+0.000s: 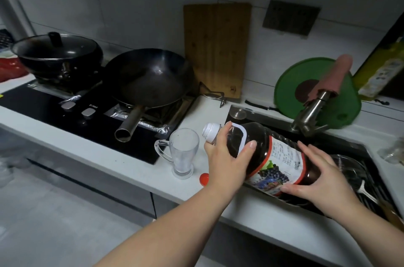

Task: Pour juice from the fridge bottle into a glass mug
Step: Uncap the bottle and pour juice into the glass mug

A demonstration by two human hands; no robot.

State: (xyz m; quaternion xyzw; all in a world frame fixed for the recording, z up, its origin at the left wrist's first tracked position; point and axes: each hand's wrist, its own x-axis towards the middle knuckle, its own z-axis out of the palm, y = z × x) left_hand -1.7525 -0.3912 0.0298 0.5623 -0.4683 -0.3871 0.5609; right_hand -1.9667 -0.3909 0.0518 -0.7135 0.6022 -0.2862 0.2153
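Note:
A large bottle of dark grape juice [282, 157] lies tilted over the counter, its white uncapped neck pointing left toward an empty glass mug [183, 153]. My left hand [227, 157] grips the bottle near its neck and handle. My right hand [317, 179] holds the bottle's lower end, fingers wrapped round the base. The neck sits just right of and slightly above the mug's rim. A red cap [204, 179] lies on the white counter [135, 168] beside the mug's foot.
A black hob with a wok [150, 78] and a lidded pot [56, 52] fills the left. A wooden board [216, 48] leans on the wall. To the right is a sink [349, 170] holding dishes, a tap [314, 107] and a green board [306, 83].

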